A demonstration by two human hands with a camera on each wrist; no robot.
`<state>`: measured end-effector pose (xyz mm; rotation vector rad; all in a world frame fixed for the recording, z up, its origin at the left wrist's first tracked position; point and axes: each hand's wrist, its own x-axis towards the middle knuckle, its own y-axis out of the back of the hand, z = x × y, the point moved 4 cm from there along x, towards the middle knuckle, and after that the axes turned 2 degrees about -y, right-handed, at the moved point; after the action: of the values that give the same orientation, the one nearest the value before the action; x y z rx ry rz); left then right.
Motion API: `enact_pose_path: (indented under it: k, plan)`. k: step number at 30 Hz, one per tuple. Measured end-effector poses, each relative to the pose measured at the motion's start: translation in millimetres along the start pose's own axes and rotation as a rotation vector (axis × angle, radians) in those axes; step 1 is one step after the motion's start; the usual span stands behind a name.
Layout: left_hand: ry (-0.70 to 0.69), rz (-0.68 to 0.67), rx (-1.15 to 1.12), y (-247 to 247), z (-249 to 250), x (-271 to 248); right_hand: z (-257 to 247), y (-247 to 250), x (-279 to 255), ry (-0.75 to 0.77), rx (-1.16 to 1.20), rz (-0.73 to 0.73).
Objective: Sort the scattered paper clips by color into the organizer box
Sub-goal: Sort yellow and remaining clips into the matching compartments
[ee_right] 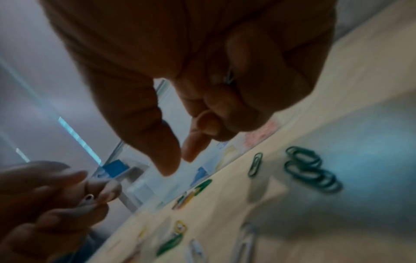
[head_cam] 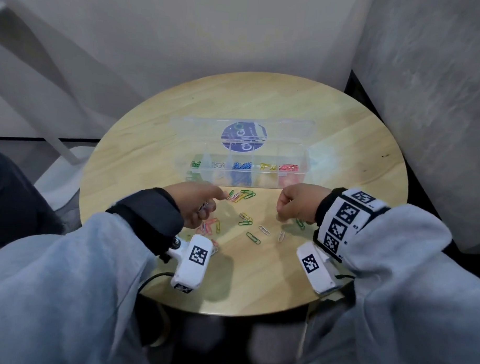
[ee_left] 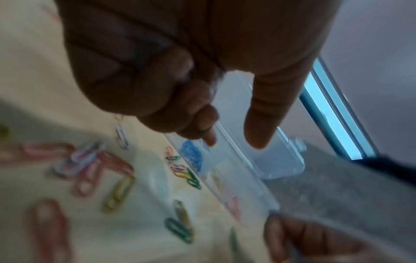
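The clear organizer box stands open at mid table, holding green, white, blue, yellow and red clips in separate compartments. Loose paper clips lie in front of it: a mixed bunch, a pink cluster, a green one and a white one. My left hand hovers over the left clips, its curled fingers holding white clips and its forefinger stretched out. My right hand hovers near green clips, with a silvery clip tucked in its curled fingers and thumb and forefinger slightly apart.
The box's lid, with a round blue sticker, lies open flat behind the compartments. The round wooden table stands in a corner between pale walls. White camera units hang under both wrists above the table's near part.
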<state>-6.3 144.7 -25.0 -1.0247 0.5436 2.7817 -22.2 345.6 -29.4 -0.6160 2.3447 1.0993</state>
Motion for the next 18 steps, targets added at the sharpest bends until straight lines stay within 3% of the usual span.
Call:
enact_pose_path:
  k: [4, 7, 13, 18]
  plan:
    - [-0.093, 0.002, 0.806, -8, -2, -1, -3, -6, 0, 0.066, -0.358, 0.008]
    - [-0.088, 0.019, 1.117, -16, -7, -1, -5, -9, -2, 0.103, -0.479, -0.033]
    - [0.01, -0.036, 1.268, -24, -24, 4, 2, -16, -2, 0.091, -0.637, -0.009]
    - [-0.006, -0.006, 1.272, -25, -24, 4, 0, -27, 3, 0.166, -0.724, -0.045]
